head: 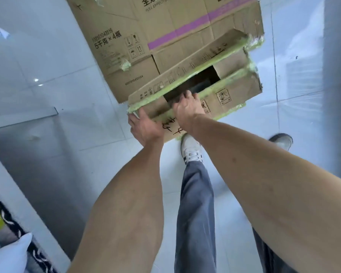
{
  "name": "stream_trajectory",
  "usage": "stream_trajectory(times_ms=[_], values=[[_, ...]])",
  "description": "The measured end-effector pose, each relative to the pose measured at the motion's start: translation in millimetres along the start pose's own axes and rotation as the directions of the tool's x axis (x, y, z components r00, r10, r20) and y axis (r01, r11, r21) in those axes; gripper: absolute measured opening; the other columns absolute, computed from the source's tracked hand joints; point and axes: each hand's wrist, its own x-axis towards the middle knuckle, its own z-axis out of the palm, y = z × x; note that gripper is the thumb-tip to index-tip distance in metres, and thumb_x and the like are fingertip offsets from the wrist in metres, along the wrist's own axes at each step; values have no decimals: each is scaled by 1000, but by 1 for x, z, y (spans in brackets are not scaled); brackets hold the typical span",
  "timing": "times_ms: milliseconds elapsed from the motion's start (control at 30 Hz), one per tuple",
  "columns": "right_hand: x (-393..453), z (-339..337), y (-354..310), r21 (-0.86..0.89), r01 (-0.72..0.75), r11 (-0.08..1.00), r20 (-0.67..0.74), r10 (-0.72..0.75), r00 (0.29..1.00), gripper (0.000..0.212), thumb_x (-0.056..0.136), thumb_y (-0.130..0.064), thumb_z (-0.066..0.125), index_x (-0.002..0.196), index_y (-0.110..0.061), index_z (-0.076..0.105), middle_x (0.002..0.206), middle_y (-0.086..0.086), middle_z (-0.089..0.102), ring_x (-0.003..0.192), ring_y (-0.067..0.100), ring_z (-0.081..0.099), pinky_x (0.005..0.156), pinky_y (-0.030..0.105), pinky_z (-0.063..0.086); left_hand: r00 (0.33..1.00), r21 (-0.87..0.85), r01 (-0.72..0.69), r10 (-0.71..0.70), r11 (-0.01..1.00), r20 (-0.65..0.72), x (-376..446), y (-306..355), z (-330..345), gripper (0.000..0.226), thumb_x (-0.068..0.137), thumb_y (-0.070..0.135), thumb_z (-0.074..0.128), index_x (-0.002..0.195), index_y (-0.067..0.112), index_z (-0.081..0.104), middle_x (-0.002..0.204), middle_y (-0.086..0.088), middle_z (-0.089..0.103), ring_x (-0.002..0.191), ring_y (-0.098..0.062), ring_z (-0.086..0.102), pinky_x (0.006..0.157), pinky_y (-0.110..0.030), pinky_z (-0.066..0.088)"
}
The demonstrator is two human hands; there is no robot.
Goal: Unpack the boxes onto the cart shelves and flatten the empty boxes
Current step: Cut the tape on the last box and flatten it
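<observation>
A brown cardboard box [232,89] edged with green tape lies on the white tiled floor in front of me, its top flaps partly apart over a dark gap. My right hand [187,109] reaches into that gap, fingers curled over the near flap's edge. My left hand [144,127] grips the box's near left corner. Behind it lies a larger flattened carton [146,32] with a purple stripe and printed text. What is inside the box is hidden in shadow.
My white shoe [191,150] and grey trouser leg stand just below the box; my other shoe [282,139] is at the right. A grey metal surface [28,146] and a white frame run along the left, with black patterned and yellow items at the bottom left corner.
</observation>
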Motion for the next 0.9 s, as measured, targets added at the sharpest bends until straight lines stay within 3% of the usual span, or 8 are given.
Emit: stream_trajectory(times_ms=[167,333,433,567,633,733,800,900], values=[[-22,-1,-12,27,-68,997,-87,70,994,36,91,-10,47,126,-15,50,119,9,55,115,27,46,93,43,36,997,-72,-12,6,997,-81,2,-6,-26,70,74,7,56,141,18,39,154,-18,26,140,-34,30,109,-41,31],[-51,-22,1,106,-6,994,-272,35,962,35,90,-4,43,121,-18,46,100,2,65,92,25,59,87,41,33,946,-245,121,-187,962,-266,-12,17,-58,56,99,29,36,153,17,29,159,-21,18,143,-32,26,112,-42,20],[-63,-53,8,216,-6,976,-411,97,906,26,86,0,44,103,-19,49,92,2,64,87,27,58,83,39,30,877,-526,227,-407,820,-256,-13,40,-88,58,102,43,30,154,19,27,159,-20,20,142,-33,29,114,-45,19],[-66,-104,33,338,-36,940,-551,230,802,25,86,1,44,93,-22,38,78,0,50,75,29,53,73,39,26,783,-798,330,-619,505,-68,-7,62,-127,62,100,50,27,154,20,24,157,-12,29,139,-30,34,109,-50,28],[-67,-122,49,445,-18,896,-600,313,737,18,91,-5,44,94,-20,35,73,-1,46,66,30,45,67,37,26,845,-740,274,-521,615,-120,-14,69,-135,60,99,41,30,153,15,27,154,-12,33,136,-30,37,108,-47,33],[-75,-131,65,650,3,760,-574,488,658,7,97,-16,43,103,-13,40,74,2,49,66,29,42,63,37,30,959,-504,60,-189,862,-209,-37,88,-127,58,98,31,41,152,14,31,157,-13,29,141,-32,32,113,-48,30],[-81,-126,65,803,-16,596,-461,638,617,13,99,-18,42,109,-10,42,79,7,58,71,29,52,65,40,40,990,-355,2,-51,935,-129,-51,101,-115,53,97,28,44,148,14,38,155,-15,31,140,-33,32,113,-48,29],[-90,-97,78,967,-119,226,-124,822,556,16,100,-18,42,113,-9,43,96,13,65,88,31,64,73,40,45,997,-251,-28,46,968,67,-71,123,-90,41,96,24,46,135,12,50,139,-17,42,129,-33,43,103,-44,39]])
